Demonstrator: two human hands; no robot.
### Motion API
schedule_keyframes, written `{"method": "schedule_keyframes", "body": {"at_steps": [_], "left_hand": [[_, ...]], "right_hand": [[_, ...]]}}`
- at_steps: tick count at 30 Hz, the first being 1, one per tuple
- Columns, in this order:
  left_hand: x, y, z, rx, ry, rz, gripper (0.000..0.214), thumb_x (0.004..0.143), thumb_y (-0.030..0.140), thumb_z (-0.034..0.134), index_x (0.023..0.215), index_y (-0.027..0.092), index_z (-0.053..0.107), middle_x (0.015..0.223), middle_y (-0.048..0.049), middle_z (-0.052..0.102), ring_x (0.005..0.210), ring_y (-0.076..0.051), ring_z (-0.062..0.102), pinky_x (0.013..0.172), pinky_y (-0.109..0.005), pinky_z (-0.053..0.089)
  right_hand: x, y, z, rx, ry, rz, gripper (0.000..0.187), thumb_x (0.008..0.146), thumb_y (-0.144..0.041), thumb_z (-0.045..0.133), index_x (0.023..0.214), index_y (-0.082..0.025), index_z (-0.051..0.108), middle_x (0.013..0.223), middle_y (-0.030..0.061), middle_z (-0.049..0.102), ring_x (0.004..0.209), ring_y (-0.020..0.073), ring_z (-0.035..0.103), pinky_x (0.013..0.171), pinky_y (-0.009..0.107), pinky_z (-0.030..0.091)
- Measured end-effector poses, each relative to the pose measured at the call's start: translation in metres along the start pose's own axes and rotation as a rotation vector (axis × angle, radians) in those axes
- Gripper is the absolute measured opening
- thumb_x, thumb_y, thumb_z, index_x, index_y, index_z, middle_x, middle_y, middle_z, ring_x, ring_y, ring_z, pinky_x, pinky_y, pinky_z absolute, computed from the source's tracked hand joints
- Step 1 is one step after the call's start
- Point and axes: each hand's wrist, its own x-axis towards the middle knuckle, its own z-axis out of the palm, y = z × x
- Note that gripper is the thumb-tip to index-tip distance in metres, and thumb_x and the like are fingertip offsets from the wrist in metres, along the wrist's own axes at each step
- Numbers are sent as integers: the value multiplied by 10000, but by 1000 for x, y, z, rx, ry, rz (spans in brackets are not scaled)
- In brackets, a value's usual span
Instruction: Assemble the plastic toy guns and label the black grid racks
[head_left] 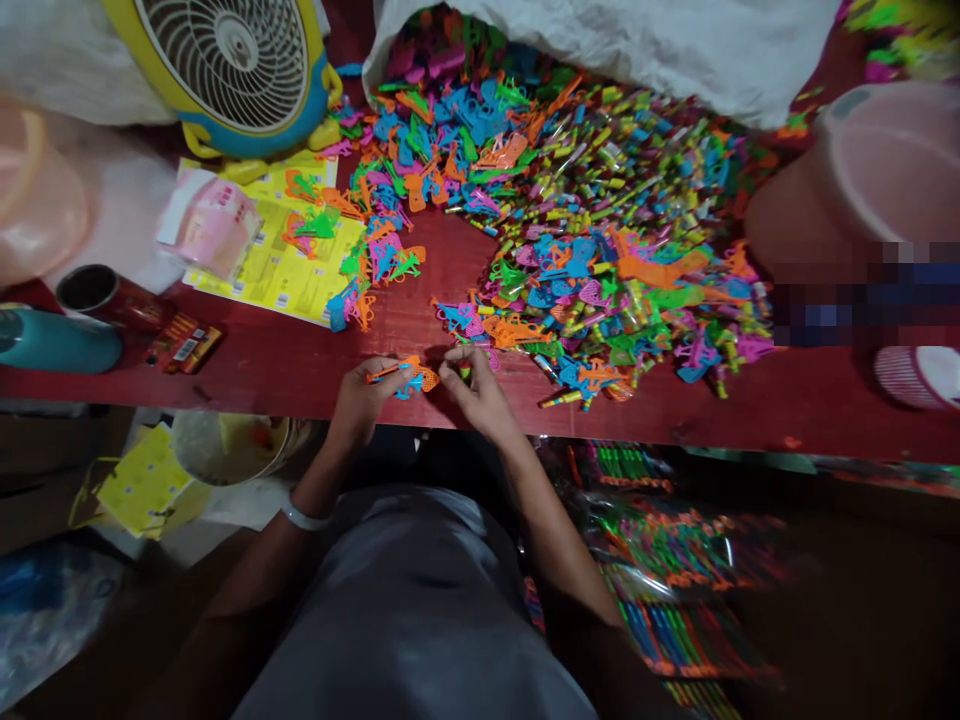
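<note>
Near the table's front edge, my left hand (pixel 361 400) is closed on a small bunch of plastic toy pieces (pixel 426 379), orange and blue, with lattice-like heads. My right hand (pixel 478 392) is just to the right, its thumb and fingers pinched together. A bit of yellow-green shows between those fingers, too small to name. Behind my right hand lie loose pink, blue and orange toy pieces (pixel 517 330). They run into a large heap of similar pieces mixed with wrapped yellow-and-blue sticks (pixel 600 170).
A yellow-and-blue fan (pixel 240 60) stands at the back left, by yellow printed sheets (pixel 277 270). A teal bottle (pixel 60 340) and an open can (pixel 112 295) are at the left. A pink tub (pixel 885 170) stands right. Bagged colourful sticks (pixel 675 550) lie below the red table (pixel 247 360).
</note>
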Motion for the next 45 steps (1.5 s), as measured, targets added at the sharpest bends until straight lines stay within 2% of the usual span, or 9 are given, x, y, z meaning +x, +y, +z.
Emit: {"method": "schedule_keyframes", "body": {"at_steps": [3, 5, 9, 19, 30, 36, 41, 43, 45], "left_hand": [[-2, 6, -5, 122, -47, 46, 305, 694, 460, 849, 811, 188, 774, 769, -16, 735, 711, -158, 624, 701, -279, 485], [-3, 9, -6, 149, -68, 57, 305, 712, 472, 839, 803, 187, 777, 775, -21, 745, 725, -163, 635, 709, -279, 489], [-7, 11, -4, 197, -88, 57, 296, 714, 467, 840, 787, 185, 787, 777, -30, 758, 742, -174, 650, 716, -280, 491], [-6, 18, -1, 314, -127, 85, 346, 694, 518, 836, 785, 186, 806, 804, -53, 782, 772, -201, 680, 707, -280, 514], [-12, 6, 4, 272, -66, 14, 338, 668, 486, 833, 763, 168, 767, 713, -16, 734, 672, -153, 640, 624, -248, 497], [-9, -5, 1, 214, -139, -70, 323, 634, 459, 827, 742, 167, 743, 671, -10, 702, 618, -147, 624, 586, -249, 490], [11, 8, -2, 377, -312, 53, 351, 779, 515, 701, 788, 165, 728, 703, -19, 686, 644, -156, 620, 635, -276, 508], [29, 13, -8, 463, -224, 197, 363, 874, 509, 603, 882, 167, 725, 797, -43, 709, 739, -184, 656, 716, -309, 535], [51, 15, -19, 574, 37, 373, 330, 899, 442, 588, 1017, 160, 713, 1003, -99, 729, 948, -236, 679, 886, -378, 541]], "right_hand": [[2, -4, -14, -176, -39, -195, 275, 980, -519, 554, 986, -249, 605, 1031, 69, 669, 983, 221, 620, 886, 369, 520], [2, -6, -17, -234, -119, -232, 250, 999, -475, 539, 1024, -244, 633, 1052, 72, 693, 992, 229, 631, 929, 384, 503], [0, -6, -15, -263, -166, -202, 317, 1005, -487, 542, 1169, -228, 623, 1135, 82, 700, 946, 214, 642, 898, 364, 507], [0, 0, -12, -225, -208, -255, 454, 1040, -589, 423, 1085, -242, 712, 1048, 78, 723, 1002, 230, 657, 949, 389, 509], [-3, 2, -17, -447, -306, -365, 309, 1074, -384, 420, 1059, -211, 676, 998, 98, 727, 920, 219, 669, 842, 348, 522], [-13, 6, -21, -462, -435, -334, 311, 1073, -366, 412, 1031, -191, 665, 939, 79, 722, 836, 189, 668, 772, 311, 526], [-6, -1, -27, -549, -332, -311, 306, 1065, -350, 425, 1103, -186, 681, 1050, 121, 745, 942, 233, 692, 843, 362, 543], [4, -5, -37, -581, -185, -310, 310, 1058, -347, 438, 1165, -188, 681, 1085, 126, 745, 987, 245, 694, 878, 375, 543], [16, -8, -50, -664, 48, -313, 324, 1049, -339, 443, 1216, -193, 679, 1102, 134, 735, 1037, 265, 676, 925, 408, 533]]}}
